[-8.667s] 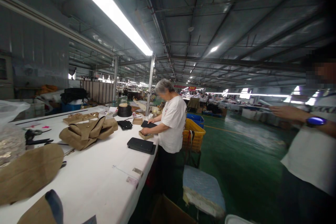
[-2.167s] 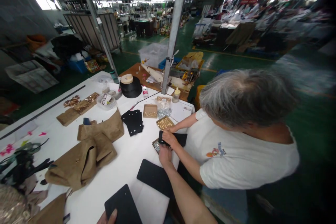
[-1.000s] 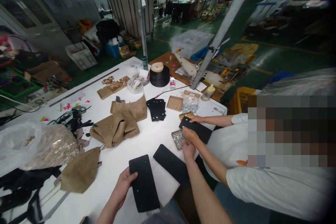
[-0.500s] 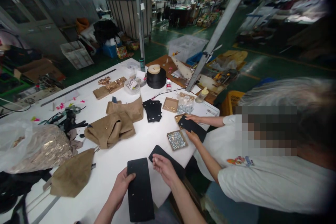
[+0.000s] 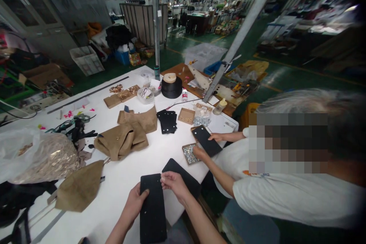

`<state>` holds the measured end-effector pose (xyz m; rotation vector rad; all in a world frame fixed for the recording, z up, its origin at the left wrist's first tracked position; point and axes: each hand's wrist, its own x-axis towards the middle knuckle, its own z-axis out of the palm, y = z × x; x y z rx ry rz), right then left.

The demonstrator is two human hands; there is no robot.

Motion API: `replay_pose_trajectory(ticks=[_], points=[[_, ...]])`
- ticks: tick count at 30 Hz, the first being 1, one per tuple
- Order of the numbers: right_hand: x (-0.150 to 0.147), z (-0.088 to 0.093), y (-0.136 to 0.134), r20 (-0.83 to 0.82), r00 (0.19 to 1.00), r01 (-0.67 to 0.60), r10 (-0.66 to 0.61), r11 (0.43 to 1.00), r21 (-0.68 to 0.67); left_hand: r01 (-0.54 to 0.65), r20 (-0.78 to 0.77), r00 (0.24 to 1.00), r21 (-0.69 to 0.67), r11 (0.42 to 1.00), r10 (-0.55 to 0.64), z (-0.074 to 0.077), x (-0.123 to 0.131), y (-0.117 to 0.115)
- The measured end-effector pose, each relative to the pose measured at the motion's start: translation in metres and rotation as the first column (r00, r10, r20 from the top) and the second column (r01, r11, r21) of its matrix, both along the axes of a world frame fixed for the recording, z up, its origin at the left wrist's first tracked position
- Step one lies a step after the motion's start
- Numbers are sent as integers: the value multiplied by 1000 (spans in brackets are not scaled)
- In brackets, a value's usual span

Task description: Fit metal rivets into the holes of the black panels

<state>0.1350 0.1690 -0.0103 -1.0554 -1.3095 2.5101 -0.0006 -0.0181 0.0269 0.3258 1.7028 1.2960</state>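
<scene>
My left hand (image 5: 134,203) grips the left edge of a black rectangular panel (image 5: 153,213) with small holes, the thumb lying on its face. At the panel's upper right corner, my right hand (image 5: 174,185) has its fingertips pinched together; whatever they hold is too small to make out. Behind my right hand, another black panel (image 5: 184,177) lies at the table edge. To the right, a co-worker's one hand (image 5: 216,137) holds a similar black panel (image 5: 207,140), while the other hand (image 5: 199,151) reaches into a box of silvery small parts (image 5: 188,155).
Tan fabric pieces (image 5: 121,141) and a plastic bag of shiny parts (image 5: 57,158) cover the left of the white table. Further back are stacked black pieces (image 5: 167,122), a box of gold parts (image 5: 186,116) and a black roll (image 5: 171,87). A slanted metal post (image 5: 237,42) rises beyond.
My right hand has moved left to the held panel's upper corner. The co-worker's nearer hand has gone from the black panel into the box of silvery parts.
</scene>
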Motion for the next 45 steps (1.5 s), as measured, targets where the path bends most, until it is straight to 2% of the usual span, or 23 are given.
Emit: replay_pose_trajectory(ticks=[7, 11, 19, 21, 24, 26, 30, 32, 34, 36, 39, 42, 45], points=[[1, -3, -5, 14, 998, -64, 62, 975, 211, 49, -76, 996, 38, 998, -46, -7, 8, -4], [3, -7, -12, 40, 994, -109, 102, 967, 230, 51, -54, 997, 48, 998, -48, -7, 10, -3], [2, -11, -16, 46, 994, -108, 100, 957, 270, 76, -30, 997, 62, 995, -74, 5, 8, 1], [0, -11, -17, 30, 997, -73, 67, 961, 268, 70, -52, 996, 47, 996, -68, 6, 7, 2], [-3, -12, -20, 22, 998, 52, -59, 971, 235, 63, -106, 993, 33, 997, -59, 5, 5, 3], [-4, -14, -22, 35, 996, 72, -82, 973, 219, 80, -147, 986, 38, 996, -74, 4, 3, 3], [-4, -19, -27, 101, 995, -43, 9, 938, 345, 131, -209, 970, 23, 991, -124, -4, 1, 1], [-6, -24, -32, 156, 988, -49, -20, 903, 428, 129, -172, 977, 17, 992, -124, -12, 2, 0], [-7, -30, -39, 170, 982, -1, -85, 891, 454, 104, -119, 988, 7, 995, -103, -22, 2, -1], [-7, -38, -43, 140, 982, 62, -124, 923, 381, 65, -102, 993, -24, 998, -67, -31, 0, -4], [-1, -50, -39, 153, 965, 186, -212, 968, 167, 10, -147, 989, -82, 997, -22, -40, -7, -12], [10, -55, -21, 190, 923, 338, -334, 941, 13, 21, -195, 980, -131, 991, -46, -44, -15, -19], [18, -42, -4, 95, 939, 338, -331, 939, -66, 77, -150, 984, -136, 988, -98, -45, -16, -16]])
